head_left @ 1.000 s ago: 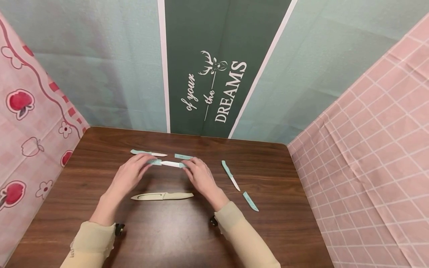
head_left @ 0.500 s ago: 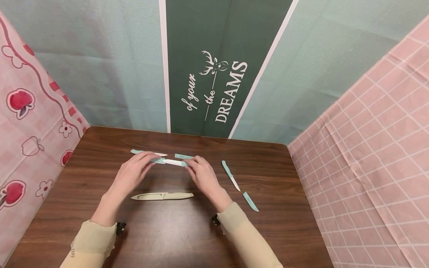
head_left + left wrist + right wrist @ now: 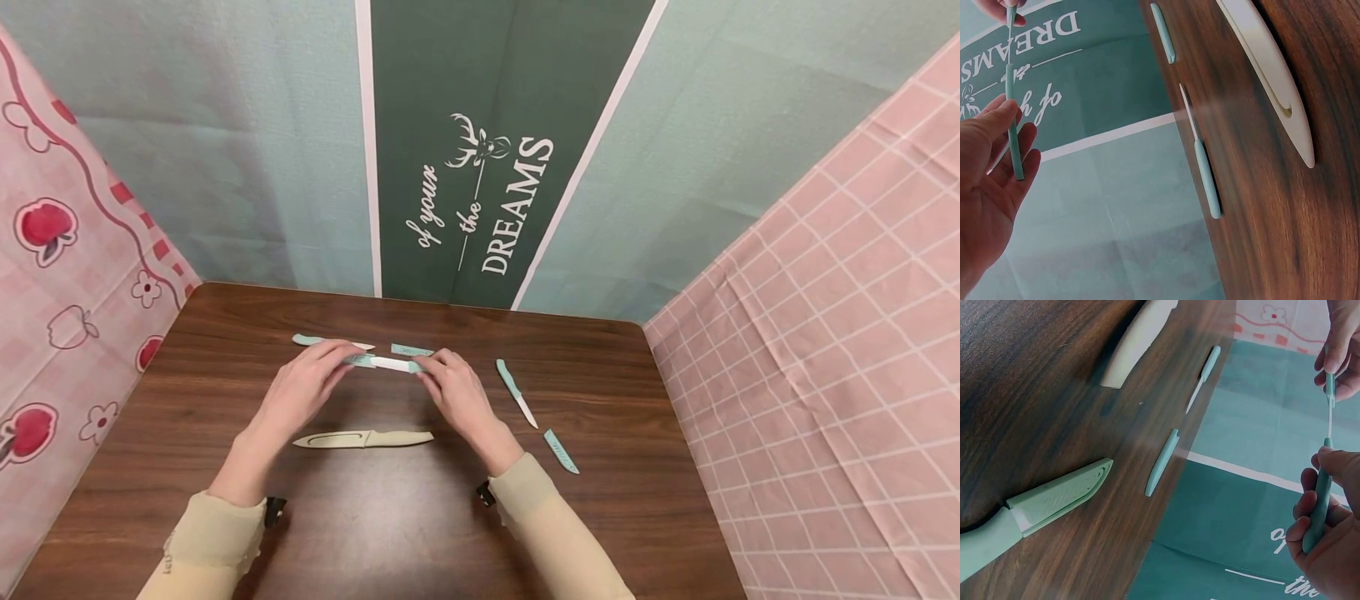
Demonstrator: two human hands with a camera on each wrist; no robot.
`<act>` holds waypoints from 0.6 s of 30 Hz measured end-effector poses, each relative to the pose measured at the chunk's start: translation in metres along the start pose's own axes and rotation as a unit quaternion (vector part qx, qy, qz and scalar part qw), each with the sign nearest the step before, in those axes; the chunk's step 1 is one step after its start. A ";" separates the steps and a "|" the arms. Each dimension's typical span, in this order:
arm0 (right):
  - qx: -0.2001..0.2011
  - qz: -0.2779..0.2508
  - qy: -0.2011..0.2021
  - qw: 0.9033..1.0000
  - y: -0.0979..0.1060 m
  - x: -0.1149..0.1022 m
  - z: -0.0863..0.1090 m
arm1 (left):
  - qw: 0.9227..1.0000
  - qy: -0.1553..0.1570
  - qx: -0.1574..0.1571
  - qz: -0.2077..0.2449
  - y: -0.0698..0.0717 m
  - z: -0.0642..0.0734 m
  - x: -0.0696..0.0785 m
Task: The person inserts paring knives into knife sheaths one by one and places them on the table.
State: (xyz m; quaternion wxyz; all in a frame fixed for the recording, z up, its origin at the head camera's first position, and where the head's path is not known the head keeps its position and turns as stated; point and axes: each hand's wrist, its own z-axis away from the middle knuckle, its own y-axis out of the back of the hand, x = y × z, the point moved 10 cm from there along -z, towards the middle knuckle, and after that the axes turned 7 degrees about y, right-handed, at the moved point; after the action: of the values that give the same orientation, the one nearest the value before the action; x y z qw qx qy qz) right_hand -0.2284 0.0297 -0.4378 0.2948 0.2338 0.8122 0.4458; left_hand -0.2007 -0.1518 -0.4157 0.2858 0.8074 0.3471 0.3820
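Note:
My left hand (image 3: 300,387) pinches a pale teal blade sheath (image 3: 1011,87) between thumb and fingers. My right hand (image 3: 461,396) grips the teal handle of a small paring knife (image 3: 1319,512). Its white blade (image 3: 392,364) points left, with the tip right at the sheath's mouth. Both are held up, roughly in one line. Behind the left hand lies another teal paring knife (image 3: 1205,372), its handle partly covered in the head view. A loose teal sheath (image 3: 408,350) lies just beyond the right hand.
A cream sheathed knife (image 3: 363,439) lies in front of the hands. To the right are a third teal paring knife (image 3: 517,393) and its sheath-like cover (image 3: 561,452). The right wrist view also shows a green sheathed knife (image 3: 1060,494). Fabric walls surround the wooden table (image 3: 360,533).
My left hand has moved slightly right with the sheath, and my right hand has drifted a little right with the knife. Slightly less blade shows between them.

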 end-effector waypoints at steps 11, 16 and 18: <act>-0.003 0.007 0.007 1.000 -0.002 -0.003 -0.001 | 1.000 -0.003 -0.009 0.000 -0.006 0.000 0.004; -0.010 0.002 0.001 1.000 -0.005 -0.002 -0.001 | 1.000 -0.005 -0.009 0.001 -0.008 0.000 0.006; -0.015 0.001 -0.003 1.000 -0.006 -0.002 -0.001 | 1.000 -0.007 -0.009 0.003 -0.009 0.001 0.006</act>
State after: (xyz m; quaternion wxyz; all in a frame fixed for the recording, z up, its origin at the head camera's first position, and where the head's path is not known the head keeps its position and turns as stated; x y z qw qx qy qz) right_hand -0.2281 0.0245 -0.4416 0.3004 0.2311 0.8045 0.4574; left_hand -0.2004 -0.1415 -0.4199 0.2941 0.8085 0.3397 0.3801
